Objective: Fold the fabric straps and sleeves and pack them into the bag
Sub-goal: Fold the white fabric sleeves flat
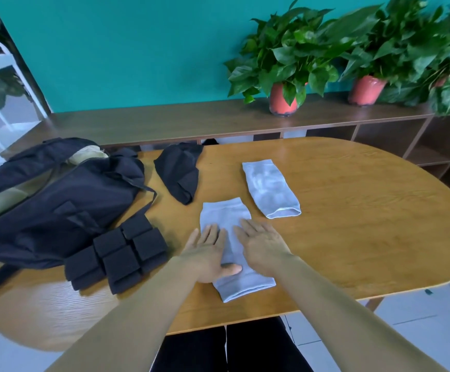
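A grey sleeve [245, 284] lies flat near the worktop's [352, 224] front edge. The left hand [207, 253] and right hand [262, 244] press on it side by side, each grip open, fingers straight, holding nothing. A second grey sleeve [270, 189] lies just beyond. A black fabric piece [179, 170] sits near the far edge. The black bag [57, 200] and padded straps [116, 253] fill the left end.

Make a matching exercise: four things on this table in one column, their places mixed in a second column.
1. bag
2. black sleeve
3. near grey sleeve
4. far grey sleeve

a. under the left hand and right hand
b. at the left end of the table
c. untouched, beyond the right hand
d. between the bag and the grey sleeves

Pairs: 1-b, 2-d, 3-a, 4-c
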